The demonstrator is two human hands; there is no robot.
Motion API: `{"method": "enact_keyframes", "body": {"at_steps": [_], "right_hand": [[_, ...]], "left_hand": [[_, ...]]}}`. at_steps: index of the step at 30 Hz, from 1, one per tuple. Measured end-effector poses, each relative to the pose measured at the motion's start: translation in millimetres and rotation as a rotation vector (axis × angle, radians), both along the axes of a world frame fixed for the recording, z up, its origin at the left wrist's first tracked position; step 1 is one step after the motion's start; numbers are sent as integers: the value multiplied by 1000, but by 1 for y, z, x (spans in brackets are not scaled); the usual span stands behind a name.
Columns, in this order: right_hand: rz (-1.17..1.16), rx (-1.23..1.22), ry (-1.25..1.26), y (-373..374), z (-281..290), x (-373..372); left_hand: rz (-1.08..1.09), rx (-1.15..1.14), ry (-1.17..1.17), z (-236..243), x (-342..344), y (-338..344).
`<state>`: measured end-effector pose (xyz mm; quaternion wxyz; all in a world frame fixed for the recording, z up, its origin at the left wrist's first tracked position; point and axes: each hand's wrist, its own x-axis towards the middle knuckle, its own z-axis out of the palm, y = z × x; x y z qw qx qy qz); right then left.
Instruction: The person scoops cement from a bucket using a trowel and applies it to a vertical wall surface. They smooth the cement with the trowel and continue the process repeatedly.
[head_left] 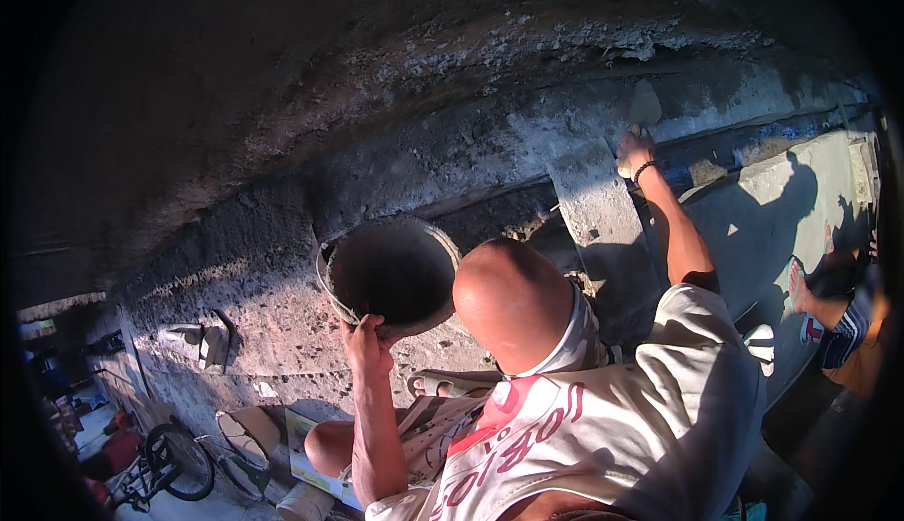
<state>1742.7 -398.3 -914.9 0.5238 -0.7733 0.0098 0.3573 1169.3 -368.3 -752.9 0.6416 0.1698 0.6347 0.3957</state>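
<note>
My left hand is closed on the near-left rim of a round bucket that stands beside my bent knee. The inside of the bucket is dark; how much it holds is hard to make out. Stretched far forward and to the right, my right hand is wrapped around the handle of a trowel. The trowel's grey, pointed blade lies against or close to the rough concrete wall; I cannot tell whether it touches. A dark beaded bracelet sits on my right wrist.
A dusty plank runs from below the wall toward my knee. Crumbs of mortar litter the boards. At left lies a pale angular object; a bicycle stands lower down. Another person's leg shows at far right.
</note>
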Motion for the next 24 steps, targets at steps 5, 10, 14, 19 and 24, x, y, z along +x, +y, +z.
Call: {"method": "enact_keyframes", "body": {"at_steps": [5, 10, 14, 19, 24], "right_hand": [[-161, 77, 79, 54, -18, 14], [-60, 37, -156, 82, -35, -45], [90, -85, -417, 86, -58, -76], [330, -319, -606, 103, -38, -149], [342, -310, -429, 116, -4, -214]], "left_hand": [[-29, 12, -43, -12, -11, 0], [-7, 4, -33, -14, -20, -5], [-24, -4, -21, -13, -16, 0], [-14, -21, 11, -31, -21, 3], [-77, -13, -34, -26, -9, 9]]}}
